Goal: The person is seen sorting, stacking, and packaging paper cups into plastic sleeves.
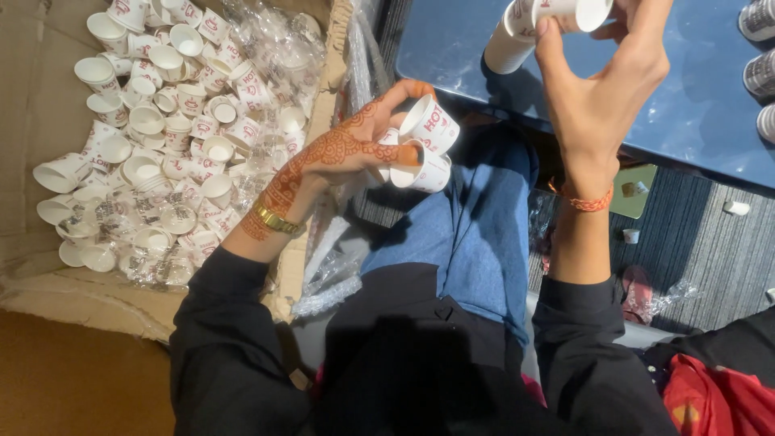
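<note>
Cups everywhere, basically. We've got our left hand [343, 149] closed around a couple of small white paper cups [426, 145] with red print, held over the lap, just right of the big cardboard box [48, 48]. The grip there is fingers and thumb wrapped round them, rims facing up and right, one tucked against the other.

Our right hand [601, 89] is up at the far edge, fingers pinched on a short nested stack of cups [541, 24] over the blue table [686, 105]. So both hands are loaded, nothing free.

Our read on the step: we look to be mid-stacking, pulling loose cups out of the box and nesting them into a sleeve. Judging by that, the next move would need the two left-hand cups lined up mouth to base with the stack on the right, which takes a bit of a wrist turn since they're tilted different ways.

Containers: the box on the left holds a big loose heap of the same white cups, lying every which way, mixed in with crumpled clear plastic wrap [274, 48]. On the table's far right edge a few more cup stacks [760, 73] lie on their sides. We can't tell if anything is inside any cup; the ones showing their mouths look empty.
</note>
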